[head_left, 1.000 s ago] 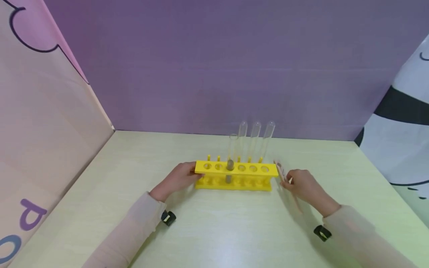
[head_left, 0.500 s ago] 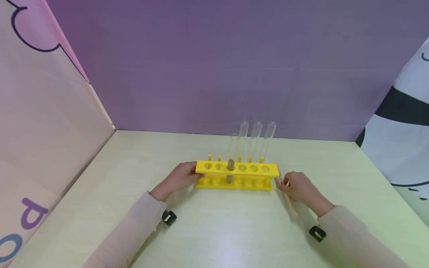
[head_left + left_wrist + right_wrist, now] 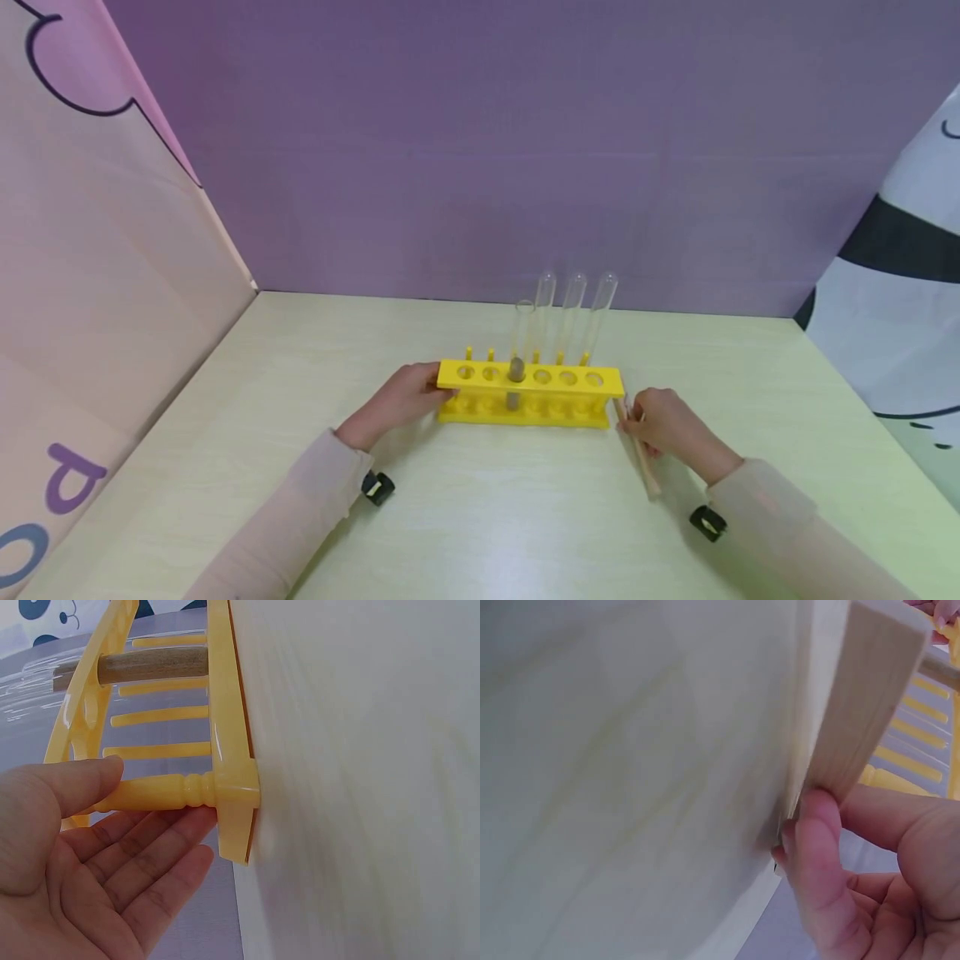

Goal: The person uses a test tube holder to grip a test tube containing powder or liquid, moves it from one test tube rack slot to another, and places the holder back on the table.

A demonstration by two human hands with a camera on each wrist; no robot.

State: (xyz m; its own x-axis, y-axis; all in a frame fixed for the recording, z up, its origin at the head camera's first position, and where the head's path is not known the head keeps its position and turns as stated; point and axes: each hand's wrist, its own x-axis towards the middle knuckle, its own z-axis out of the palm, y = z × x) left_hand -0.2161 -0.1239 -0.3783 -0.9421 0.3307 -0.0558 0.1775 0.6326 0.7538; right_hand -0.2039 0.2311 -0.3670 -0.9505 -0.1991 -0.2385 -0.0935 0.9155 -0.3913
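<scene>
Left hand: the left hand (image 3: 405, 398) rested at the 9 o'clock end of the yellow rack (image 3: 529, 392) — thumb on the top plate, straight fingers under the end post, grip loose.
Right hand: the right hand (image 3: 663, 423) pinched a flat wooden stick (image 3: 637, 447), its far end just beside the rack's 3 o'clock end.
Rack: stood on the desk (image 3: 480, 517), mid-desk toward 12 o'clock.
Tubes: clear tubes (image 3: 572, 321) upright at the rack's back — one with a grey plug (image 3: 516, 369).

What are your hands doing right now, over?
Left hand rests open against the yellow rack end. Right hand pinches the wooden stick, lying on the table beside the rack. Nothing between stick and rack.
</scene>
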